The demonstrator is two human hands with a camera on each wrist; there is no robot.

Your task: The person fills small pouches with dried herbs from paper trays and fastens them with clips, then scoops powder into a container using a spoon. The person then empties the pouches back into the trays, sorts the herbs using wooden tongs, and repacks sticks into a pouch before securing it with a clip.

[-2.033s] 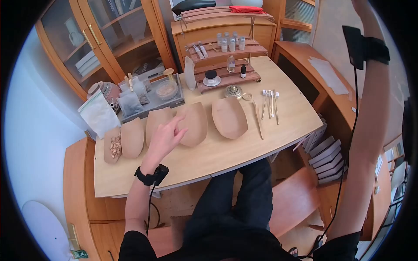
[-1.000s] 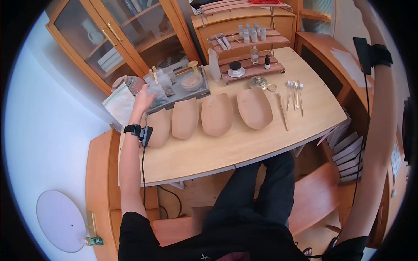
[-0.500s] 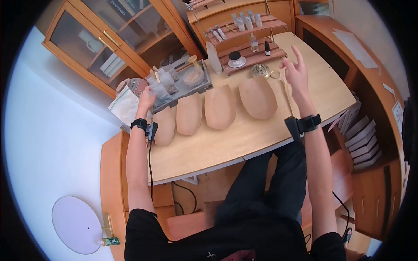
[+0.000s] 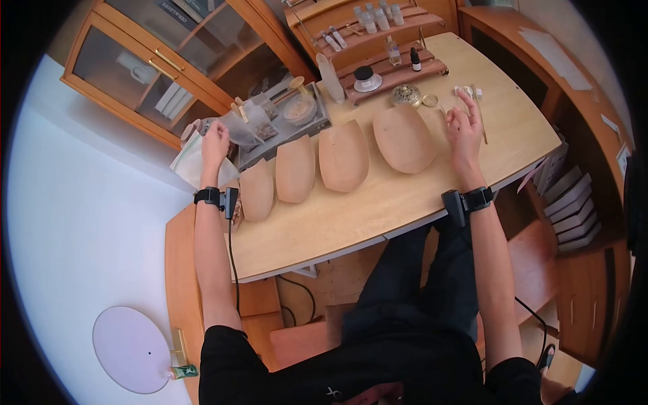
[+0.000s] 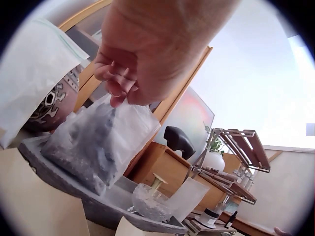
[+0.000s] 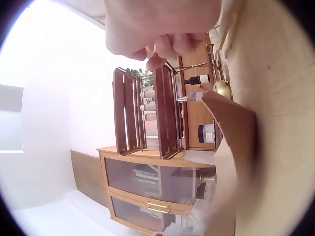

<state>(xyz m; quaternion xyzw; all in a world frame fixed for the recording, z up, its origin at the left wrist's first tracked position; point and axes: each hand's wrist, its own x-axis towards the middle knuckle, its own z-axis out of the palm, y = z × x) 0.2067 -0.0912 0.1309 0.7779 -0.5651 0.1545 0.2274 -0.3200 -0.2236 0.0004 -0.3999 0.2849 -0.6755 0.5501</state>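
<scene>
My left hand (image 4: 214,147) pinches the top edge of a translucent plastic bag (image 5: 103,142) with dark contents. In the left wrist view the bag hangs from the fingertips over the grey tray (image 5: 64,183). Behind it show a white zip pouch (image 5: 34,73) and a patterned pot (image 5: 58,101). My right hand (image 4: 464,135) hovers over the table's right part, fingers loosely bent and holding nothing. Beside it lies the rightmost brown paper tray (image 4: 403,138). Farther left stand more such trays, among them one (image 4: 295,169) near the middle; the leftmost contains wood chips (image 4: 237,212).
A glass bowl (image 4: 299,109) sits in the grey tray's right end. Behind the paper trays stands a tiered wooden rack (image 4: 398,71) with small bottles and a black-lidded jar (image 4: 365,77). A brass openwork lid (image 4: 406,95) lies before the rack. A glazed cabinet (image 4: 145,74) rises behind.
My left hand has gone from above the paper trays to the bags at the left and now holds one. My right arm has come down from the upper right to over the table.
</scene>
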